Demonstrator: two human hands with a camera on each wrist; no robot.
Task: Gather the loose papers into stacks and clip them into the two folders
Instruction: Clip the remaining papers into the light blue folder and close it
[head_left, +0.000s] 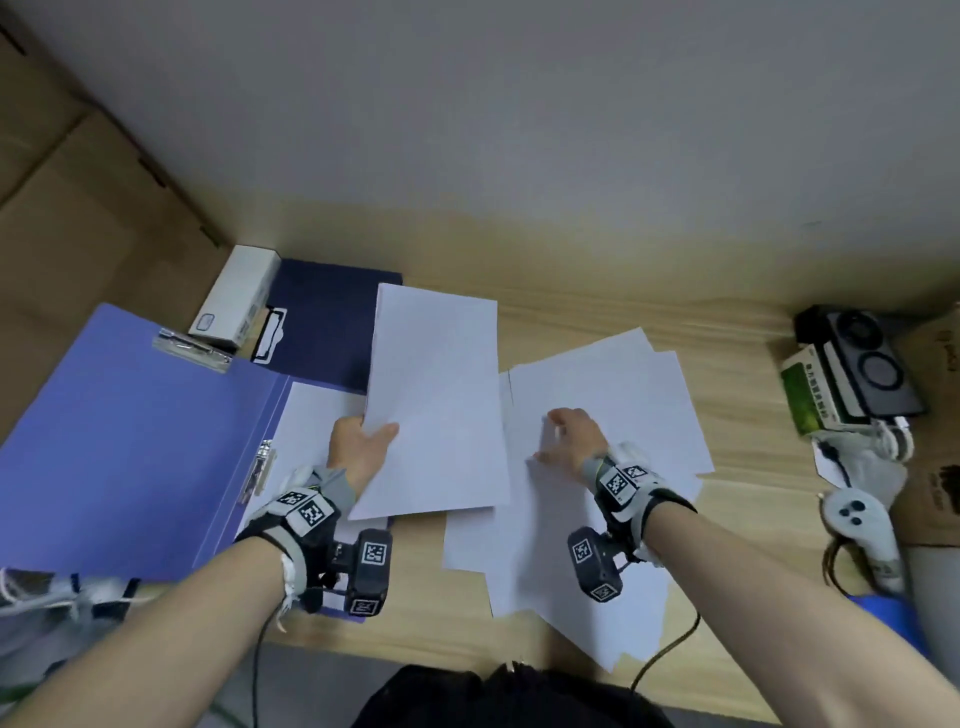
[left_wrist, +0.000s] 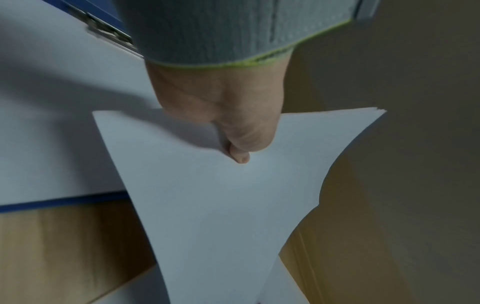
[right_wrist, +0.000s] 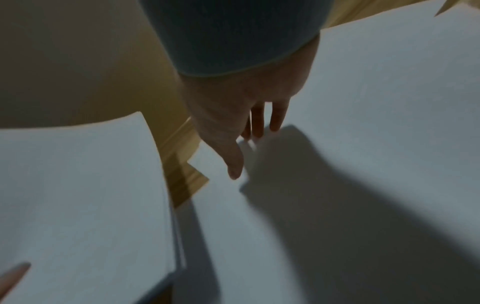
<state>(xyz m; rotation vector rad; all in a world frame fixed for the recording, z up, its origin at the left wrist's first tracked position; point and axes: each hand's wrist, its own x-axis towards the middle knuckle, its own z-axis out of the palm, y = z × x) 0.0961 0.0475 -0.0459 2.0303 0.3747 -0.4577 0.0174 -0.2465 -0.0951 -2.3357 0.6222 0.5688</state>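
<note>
My left hand (head_left: 363, 439) pinches a stack of white sheets (head_left: 436, 405) by its near left edge, thumb on top, and holds it above the desk; the left wrist view shows the thumb (left_wrist: 240, 153) pressed on the stack (left_wrist: 221, 205). Loose papers (head_left: 613, 405) lie spread over the desk on the right. My right hand (head_left: 569, 434) rests on them with fingers straight, fingertips (right_wrist: 275, 123) touching the top sheet (right_wrist: 363, 102). An open light blue folder (head_left: 119, 447) with metal clips lies at the left, with a sheet (head_left: 306, 421) on its right half. A dark blue folder (head_left: 327, 322) lies behind it.
A white box (head_left: 236, 296) sits on the dark folder's left edge. At the right desk edge are a black device on a green box (head_left: 841, 374), a white controller (head_left: 862, 525) and cables. Cardboard boxes (head_left: 78, 208) stand at the left. A wall runs behind the wooden desk (head_left: 737, 332).
</note>
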